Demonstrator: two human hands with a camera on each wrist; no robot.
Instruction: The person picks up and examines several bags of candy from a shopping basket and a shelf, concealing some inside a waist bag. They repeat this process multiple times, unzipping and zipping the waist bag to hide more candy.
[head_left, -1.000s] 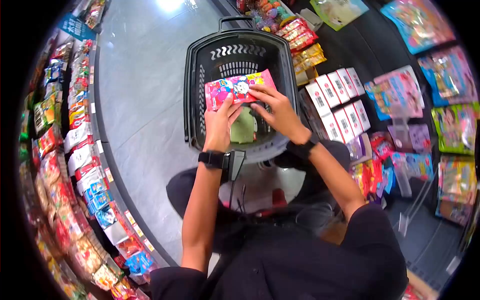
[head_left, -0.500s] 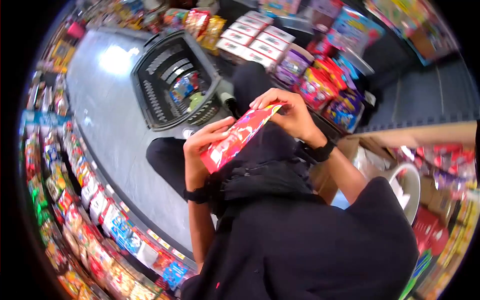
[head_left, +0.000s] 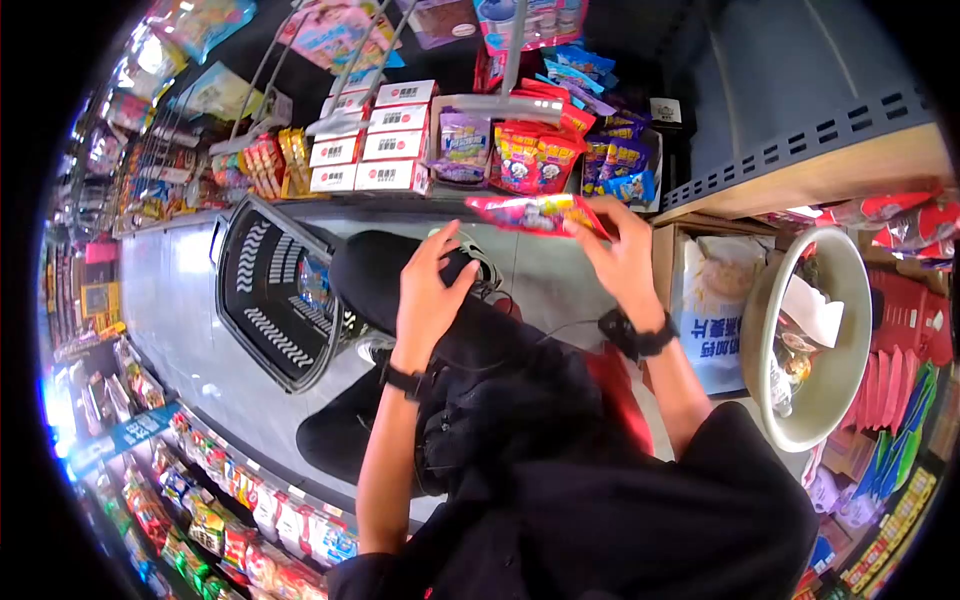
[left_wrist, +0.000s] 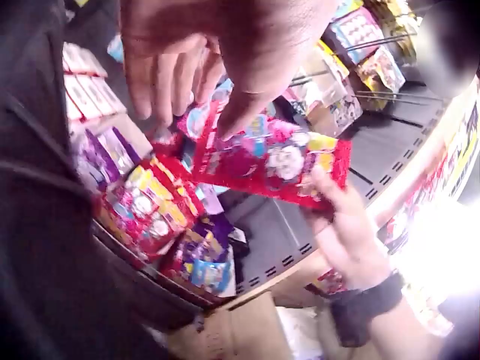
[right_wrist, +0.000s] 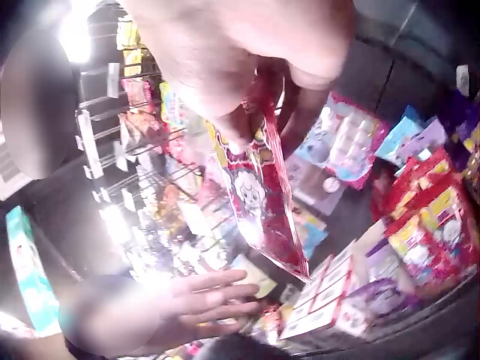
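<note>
My right hand pinches one end of a red candy packet in the head view. The packet hangs between thumb and fingers in the right wrist view. My left hand is to the left of the packet with its fingers spread, holding nothing. In the right wrist view the left hand is apart from the packet's lower end. Similar red packets fill a display box on the shelf, beside a purple packet and white boxes.
A black basket with packets inside stands on the floor at the left. A pale bin holding wrappers and paper is at the right, beside a carton with a blue-and-white bag. Shelves of snacks line the lower left.
The view has turned toward the shelf and bin. My left hand has let go of the packet, which my right hand now holds near the display box.
</note>
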